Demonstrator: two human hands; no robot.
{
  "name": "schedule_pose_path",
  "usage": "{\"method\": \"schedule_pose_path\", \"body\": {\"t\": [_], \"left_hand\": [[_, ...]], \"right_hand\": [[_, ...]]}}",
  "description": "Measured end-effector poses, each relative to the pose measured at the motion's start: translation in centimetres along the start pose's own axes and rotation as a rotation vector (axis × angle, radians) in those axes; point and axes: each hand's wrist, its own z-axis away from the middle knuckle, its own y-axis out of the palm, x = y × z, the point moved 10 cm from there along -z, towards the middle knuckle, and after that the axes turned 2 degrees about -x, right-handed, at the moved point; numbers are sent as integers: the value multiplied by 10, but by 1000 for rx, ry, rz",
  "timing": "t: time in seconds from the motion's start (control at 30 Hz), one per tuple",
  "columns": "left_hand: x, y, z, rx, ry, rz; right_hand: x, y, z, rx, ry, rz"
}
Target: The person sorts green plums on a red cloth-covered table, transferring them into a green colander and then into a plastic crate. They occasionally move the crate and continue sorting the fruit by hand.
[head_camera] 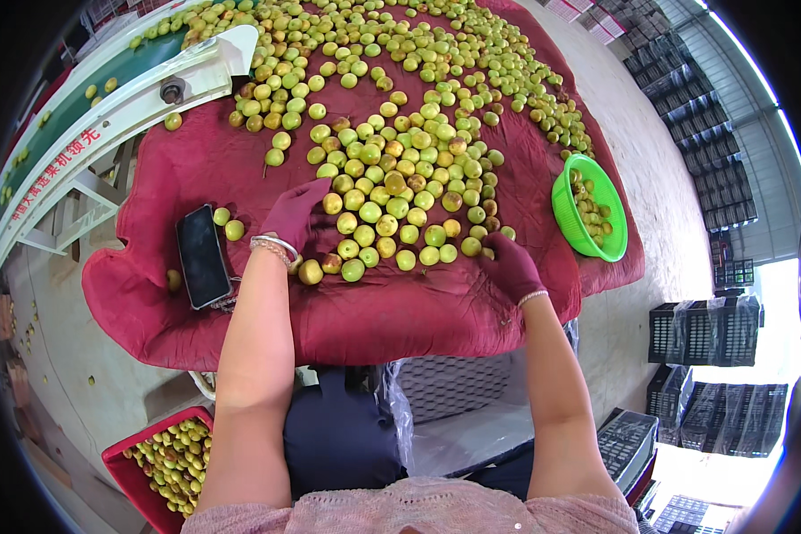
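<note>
Green and brownish jujubes (pixel 387 227) lie in a loose heap on a quilted dark red cloth (pixel 400 327) in front of me. My left hand (pixel 296 212), in a thin maroon glove, rests at the heap's left edge, its fingertips beside a few fruits; whether it holds one is hidden. At the heap's lower right is my right hand (pixel 509 265), gloved alike, with its fingers at a yellowish jujube; its grip is unclear. A bright green plastic basket (pixel 559 200) holding some browner jujubes stands to the right. More fruit spreads over the far part of the cloth.
A smartphone (pixel 203 257) lies at the left beside two jujubes. A white-framed sorting conveyor (pixel 200 70) with a green belt reaches the cloth at upper left. Below left stands a red crate (pixel 123 460) of jujubes. Black plastic crates (pixel 704 332) are stacked at the right.
</note>
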Motion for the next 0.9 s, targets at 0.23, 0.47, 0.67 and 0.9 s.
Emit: {"method": "schedule_pose_path", "body": {"t": [0.23,0.47,0.67,0.9], "left_hand": [[-19,-39,-10,-158,310,-48],[-50,-79,8,-345,437,224],[-88,-114,56,-508,899,421],[-97,-158,80,-950,1076,62]], "right_hand": [[60,7,-16,71,-101,-27],[125,47,-26,26,-456,117],[285,71,-3,187,-717,-194],[353,176,21,14,-1082,28]]}}
